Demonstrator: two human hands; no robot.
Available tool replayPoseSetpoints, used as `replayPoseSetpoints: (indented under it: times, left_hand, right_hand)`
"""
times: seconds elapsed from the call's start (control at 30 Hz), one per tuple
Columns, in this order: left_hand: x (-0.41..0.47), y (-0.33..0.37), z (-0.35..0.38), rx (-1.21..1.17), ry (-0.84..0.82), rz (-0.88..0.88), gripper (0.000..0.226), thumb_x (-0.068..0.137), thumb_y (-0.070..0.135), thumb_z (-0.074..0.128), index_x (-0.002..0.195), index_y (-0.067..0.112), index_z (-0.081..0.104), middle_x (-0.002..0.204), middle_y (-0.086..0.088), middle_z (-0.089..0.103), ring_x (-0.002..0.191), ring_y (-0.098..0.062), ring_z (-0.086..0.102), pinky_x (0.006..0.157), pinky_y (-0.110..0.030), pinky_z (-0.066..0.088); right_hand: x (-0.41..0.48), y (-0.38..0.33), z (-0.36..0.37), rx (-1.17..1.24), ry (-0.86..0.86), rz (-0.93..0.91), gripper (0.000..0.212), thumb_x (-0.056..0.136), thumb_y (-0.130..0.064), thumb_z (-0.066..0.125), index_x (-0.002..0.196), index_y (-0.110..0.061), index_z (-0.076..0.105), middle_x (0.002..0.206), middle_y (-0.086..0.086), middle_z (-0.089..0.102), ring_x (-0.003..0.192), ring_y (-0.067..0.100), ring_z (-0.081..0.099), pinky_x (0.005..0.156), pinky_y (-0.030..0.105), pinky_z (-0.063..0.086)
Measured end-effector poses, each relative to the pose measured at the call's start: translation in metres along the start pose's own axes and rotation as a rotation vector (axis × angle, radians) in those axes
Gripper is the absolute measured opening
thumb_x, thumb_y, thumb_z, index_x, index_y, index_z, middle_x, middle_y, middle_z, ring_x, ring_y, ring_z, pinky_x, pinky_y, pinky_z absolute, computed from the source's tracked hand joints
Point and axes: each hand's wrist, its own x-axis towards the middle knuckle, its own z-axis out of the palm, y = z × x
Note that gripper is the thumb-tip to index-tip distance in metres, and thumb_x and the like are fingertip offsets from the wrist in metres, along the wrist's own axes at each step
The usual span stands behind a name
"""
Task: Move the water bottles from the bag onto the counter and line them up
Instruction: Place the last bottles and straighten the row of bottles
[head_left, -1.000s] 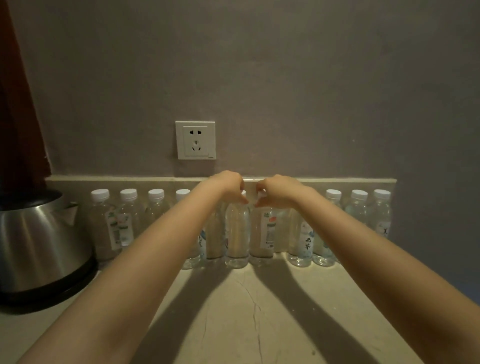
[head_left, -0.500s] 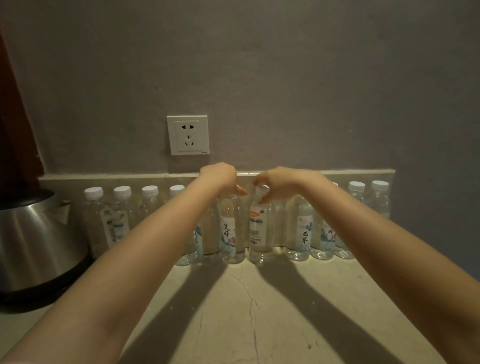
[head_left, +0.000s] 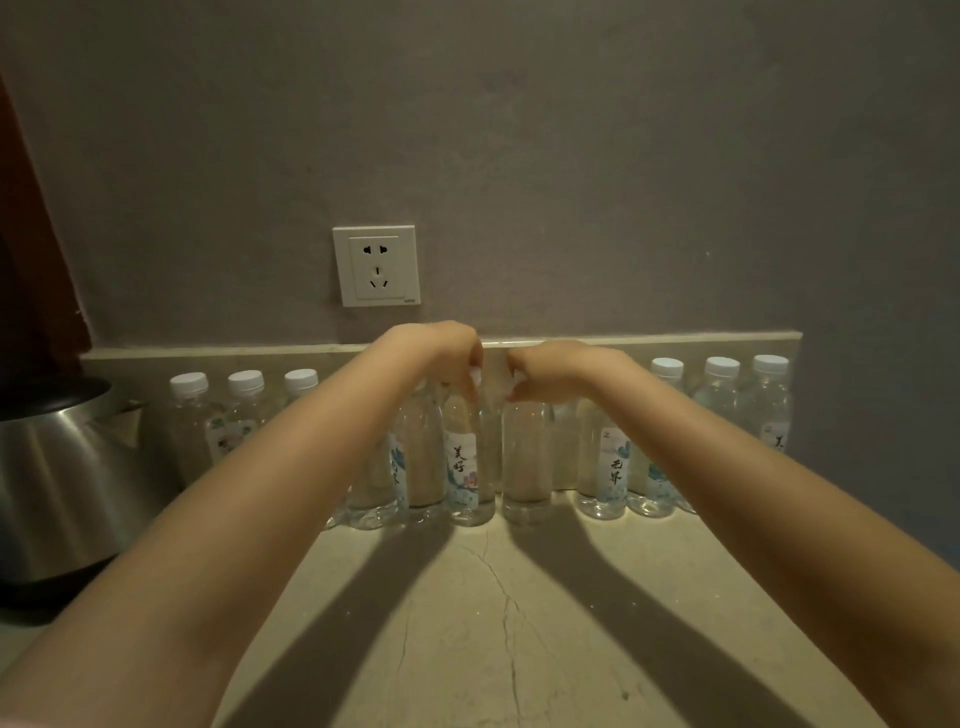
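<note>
A row of several clear water bottles with white caps stands along the back of the beige stone counter (head_left: 467, 623), against the low backsplash. My left hand (head_left: 447, 353) grips the cap of a bottle with a blue label (head_left: 465, 467) in the middle of the row. Right beside it, my right hand (head_left: 545, 371) grips the cap of a bottle whose label faces away (head_left: 524, 462). Both bottles stand upright on the counter with a small gap between them. My forearms hide parts of the row. No bag is in view.
A steel electric kettle (head_left: 62, 478) stands at the left end of the counter. A white wall socket (head_left: 376, 265) sits above the row on the grey wall. The counter ends at the right near the last bottle (head_left: 769, 405).
Both hands have stayed on the two middle bottle caps. The right-hand bottle has turned so its label no longer faces me. The view has shifted slightly.
</note>
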Motion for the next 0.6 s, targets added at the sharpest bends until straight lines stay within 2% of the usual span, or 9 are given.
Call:
replayPoseSetpoints:
  times: [0.07,0.13,0.23,0.33,0.43,0.5,0.6]
  left_hand:
    - [0.001,0.002,0.005,-0.023,0.023,-0.032,0.037,0.080,0.043,0.070,0.096,0.010,0.066,0.088,-0.004,0.063,0.077,-0.023,0.058,0.070,-0.032,0.047]
    - [0.002,0.006,0.010,-0.039,0.065,-0.093,0.040,0.084,0.049,0.064,0.085,0.010,0.062,0.075,-0.002,0.058,0.070,-0.022,0.053,0.065,-0.030,0.043]
    - [-0.001,0.010,0.012,-0.036,0.110,-0.152,0.044,0.085,0.055,0.059,0.082,0.011,0.059,0.069,0.001,0.053,0.066,-0.020,0.053,0.061,-0.029,0.042]
    - [-0.004,0.007,0.007,-0.067,0.104,-0.133,0.047,0.080,0.056,0.064,0.085,0.009,0.064,0.077,-0.002,0.062,0.071,-0.020,0.060,0.063,-0.030,0.048]
    - [-0.008,0.005,-0.004,-0.077,0.160,-0.094,0.047,0.074,0.053,0.071,0.099,0.013,0.066,0.093,-0.002,0.066,0.087,-0.022,0.063,0.074,-0.034,0.051]
    - [-0.011,0.005,-0.009,-0.046,0.146,-0.107,0.043,0.074,0.051,0.072,0.096,0.014,0.068,0.092,-0.002,0.067,0.087,-0.022,0.063,0.074,-0.033,0.050]
    - [-0.007,0.004,-0.008,-0.051,0.085,-0.116,0.037,0.074,0.043,0.075,0.088,0.009,0.072,0.074,-0.001,0.071,0.076,-0.020,0.068,0.080,-0.036,0.055]
  right_hand:
    - [-0.003,0.005,-0.002,0.070,-0.029,-0.045,0.044,0.092,-0.032,0.054,0.134,-0.023,0.043,0.130,-0.001,0.055,0.110,0.023,0.054,0.090,0.035,0.046]
    - [-0.004,0.010,-0.002,0.097,-0.044,-0.072,0.033,0.093,-0.023,0.055,0.125,-0.019,0.047,0.121,0.004,0.056,0.099,0.022,0.053,0.079,0.032,0.043]
    - [-0.008,0.013,-0.004,0.117,-0.046,-0.065,0.031,0.092,-0.021,0.057,0.123,-0.019,0.049,0.122,0.007,0.056,0.095,0.022,0.053,0.076,0.032,0.044]
    - [-0.017,0.012,-0.008,0.089,0.013,-0.006,0.047,0.090,-0.041,0.058,0.132,-0.022,0.046,0.129,0.005,0.055,0.097,0.020,0.054,0.079,0.032,0.044]
    - [-0.020,0.007,-0.009,-0.163,0.181,0.073,0.058,0.089,-0.065,0.044,0.128,-0.021,0.049,0.124,0.005,0.061,0.108,0.025,0.058,0.083,0.036,0.040]
    - [-0.017,0.002,-0.005,-0.310,0.246,0.106,0.058,0.091,-0.066,0.035,0.120,-0.019,0.055,0.116,0.005,0.064,0.108,0.026,0.059,0.087,0.038,0.038]
    - [-0.011,-0.007,0.003,-0.319,0.228,0.140,0.053,0.096,-0.058,0.034,0.113,-0.016,0.060,0.114,0.005,0.065,0.105,0.025,0.060,0.085,0.037,0.037]
